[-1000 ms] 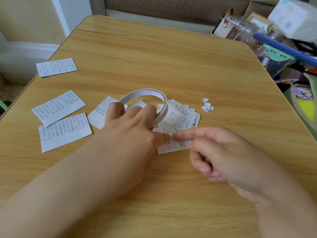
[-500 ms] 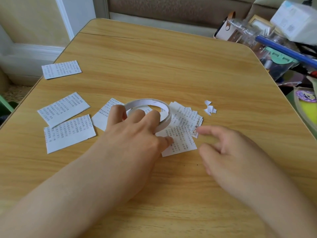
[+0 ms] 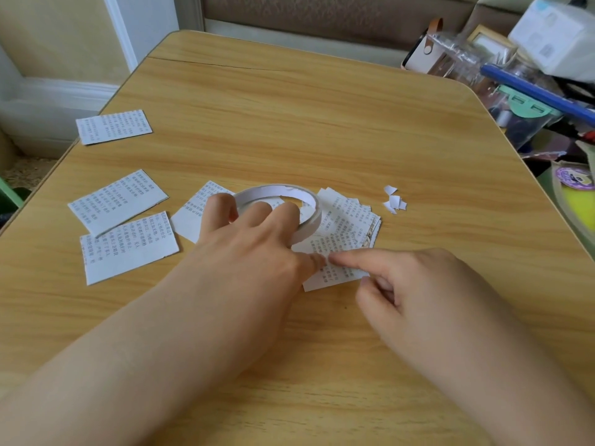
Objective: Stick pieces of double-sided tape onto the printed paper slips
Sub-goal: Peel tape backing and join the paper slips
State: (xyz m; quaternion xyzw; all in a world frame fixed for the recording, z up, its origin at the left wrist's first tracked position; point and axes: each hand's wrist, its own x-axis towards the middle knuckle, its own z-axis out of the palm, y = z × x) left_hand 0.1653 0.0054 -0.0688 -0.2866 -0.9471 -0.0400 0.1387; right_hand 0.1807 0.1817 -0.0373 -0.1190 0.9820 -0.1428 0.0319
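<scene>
Returning leftward, the right hand point(image 3: 415, 294) is pressing its extended forefinger onto the fanned stack of printed white paper slips point(image 3: 341, 233) on the wooden table point(image 3: 322, 123), other fingers curled; left hand point(image 3: 254, 246) is gripping the white double-sided tape roll point(image 3: 289, 204), fingers clamped around it.

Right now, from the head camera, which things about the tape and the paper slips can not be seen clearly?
- Tape roll: its near side is hidden by the left hand.
- Whether a tape piece lies on the top slip: the right hand's forefinger and the left thumb cover that spot.
- Print on the slips: too small to read.
- How many slips are in the stack: they overlap.
</scene>
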